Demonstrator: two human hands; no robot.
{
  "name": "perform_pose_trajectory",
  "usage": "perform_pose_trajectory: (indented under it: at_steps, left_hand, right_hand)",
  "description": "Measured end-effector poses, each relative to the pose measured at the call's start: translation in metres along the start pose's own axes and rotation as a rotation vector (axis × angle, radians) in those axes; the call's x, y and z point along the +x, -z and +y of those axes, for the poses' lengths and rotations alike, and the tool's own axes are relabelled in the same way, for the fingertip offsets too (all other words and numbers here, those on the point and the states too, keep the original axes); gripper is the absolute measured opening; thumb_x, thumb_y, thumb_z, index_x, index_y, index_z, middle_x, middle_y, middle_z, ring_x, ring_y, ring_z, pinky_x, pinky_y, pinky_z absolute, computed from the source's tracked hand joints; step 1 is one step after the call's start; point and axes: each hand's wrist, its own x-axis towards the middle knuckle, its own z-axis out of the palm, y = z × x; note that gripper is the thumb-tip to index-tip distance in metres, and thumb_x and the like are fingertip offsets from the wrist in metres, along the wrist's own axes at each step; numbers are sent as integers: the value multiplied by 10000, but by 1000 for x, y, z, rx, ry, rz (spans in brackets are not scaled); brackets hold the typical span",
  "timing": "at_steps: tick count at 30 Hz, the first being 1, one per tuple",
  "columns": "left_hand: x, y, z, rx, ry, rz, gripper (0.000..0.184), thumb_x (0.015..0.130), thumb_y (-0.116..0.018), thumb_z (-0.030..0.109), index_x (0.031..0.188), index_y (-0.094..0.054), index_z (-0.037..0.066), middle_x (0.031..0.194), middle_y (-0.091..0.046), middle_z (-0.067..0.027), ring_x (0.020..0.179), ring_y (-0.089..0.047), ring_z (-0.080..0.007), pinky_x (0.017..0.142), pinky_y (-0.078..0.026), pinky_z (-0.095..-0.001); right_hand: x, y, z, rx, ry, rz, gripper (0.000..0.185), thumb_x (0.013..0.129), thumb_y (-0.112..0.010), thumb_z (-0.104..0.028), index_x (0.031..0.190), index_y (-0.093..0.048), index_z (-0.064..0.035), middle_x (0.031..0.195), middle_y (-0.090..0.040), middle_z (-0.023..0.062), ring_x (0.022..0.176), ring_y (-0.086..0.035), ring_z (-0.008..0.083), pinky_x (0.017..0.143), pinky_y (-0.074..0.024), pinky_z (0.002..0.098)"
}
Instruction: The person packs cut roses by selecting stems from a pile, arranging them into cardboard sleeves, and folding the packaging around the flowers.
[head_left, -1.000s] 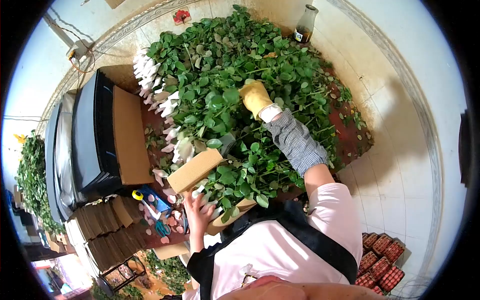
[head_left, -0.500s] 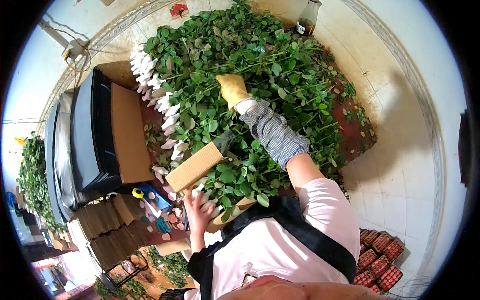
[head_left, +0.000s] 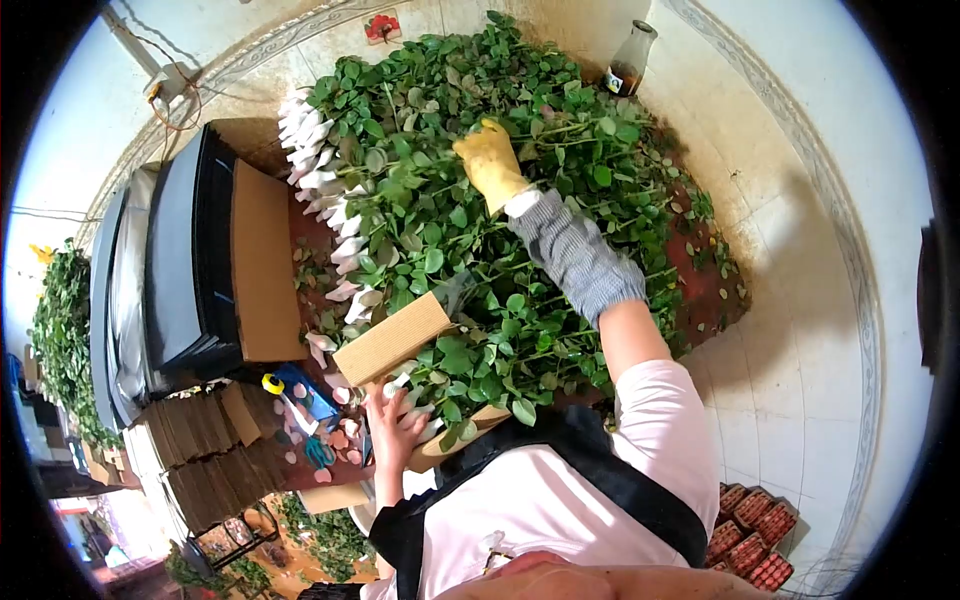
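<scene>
My right hand [head_left: 490,160], in a yellow glove, is closed over the big pile of leafy rose stems [head_left: 540,220]. It appears to grip a rose stem; blurred leaves lie just left of it. White-sleeved rose heads [head_left: 345,250] line the pile's left edge. Down at the front, my bare left hand [head_left: 395,425] lies with fingers spread against several white-sleeved rose heads [head_left: 425,430]. Right above that hand stands a strip of corrugated cardboard [head_left: 392,338], and another cardboard edge [head_left: 455,440] shows near my body, with roses between the two.
Left of the pile stand dark sheets [head_left: 185,250] and a brown cardboard panel [head_left: 267,265]. Teal scissors [head_left: 319,453], a blue box [head_left: 312,395] and loose petals lie near my left hand. Stacked cardboard [head_left: 215,450] is below. A glass bottle [head_left: 630,60] stands at the back right.
My right hand has moved up and slightly right across the pile, and leaves beside it are blurred. The left hand stays at the rose heads. The view has shifted slightly.
</scene>
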Motion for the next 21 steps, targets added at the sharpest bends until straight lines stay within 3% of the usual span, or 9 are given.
perform_pose_trajectory:
  at_steps: [3,6,8,10,13,15,17,18,21]
  left_hand:
    - [-4,-2,-4,-68,108,-57,583,658,-868,159,1195,-660,72,1440,-445,-172,1214,-500,-411,1000,-465,-497]
    - [-3,2,0,23,-1,-18,573,660,-865,168,1186,-661,71,1452,-430,-177,1214,-497,-421,1028,-433,-510]
    - [-5,-3,-8,-22,43,-24,570,668,-870,185,1185,-661,73,1449,-448,-177,1227,-498,-422,1041,-420,-510]
    - [-5,-3,-7,-46,12,14,565,673,-871,186,1187,-666,76,1441,-465,-176,1233,-503,-420,1052,-418,-504]
    - [-4,-2,-8,-11,-18,14,568,669,-868,172,1188,-668,58,1444,-468,-176,1218,-508,-405,1033,-436,-489]
    - [-5,1,-2,14,-35,20,584,668,-866,169,1203,-661,59,1445,-469,-174,1218,-499,-396,1023,-444,-482]
    - [-4,-2,-6,5,-42,35,589,669,-868,178,1207,-659,62,1450,-459,-172,1216,-500,-394,1023,-447,-477]
    - [-5,-3,-7,6,-41,35,588,671,-870,182,1208,-659,64,1451,-456,-172,1215,-501,-393,1021,-448,-476]
    - [-4,-1,-6,6,-54,28,590,671,-876,189,1206,-659,67,1451,-451,-172,1211,-506,-390,1019,-452,-478]
  right_hand:
    - [4,61,-15,15,20,311,233,862,-652,-65,1086,-673,-126,874,-714,116,971,-686,277,1047,-448,455]
    - [17,26,15,-168,-256,-528,372,842,-689,-41,1193,-652,-157,975,-725,57,1040,-671,227,1082,-419,409]
    - [-11,65,10,13,-229,45,280,767,-702,-16,995,-743,-173,770,-673,40,847,-675,237,1019,-448,387]
    - [-30,86,16,-45,-157,183,575,663,-850,-68,1197,-671,-185,909,-702,9,885,-663,194,1077,-418,388]
    - [-57,92,46,-96,-264,-24,411,726,-784,-15,1101,-707,-165,822,-683,64,801,-667,226,990,-487,397]
    - [-87,35,111,-148,-343,249,95,849,-651,-70,816,-739,-54,748,-698,81,620,-662,216,600,-556,349]
    - [-86,48,122,177,-680,276,129,864,-641,-127,817,-742,-62,810,-725,106,685,-692,267,639,-555,346]
    - [-83,93,104,-306,-546,88,121,865,-642,-121,841,-748,-68,838,-733,110,697,-698,272,649,-558,346]
    - [-73,102,89,-179,-567,145,185,930,-571,-100,957,-754,-110,959,-743,121,840,-718,261,753,-571,330]
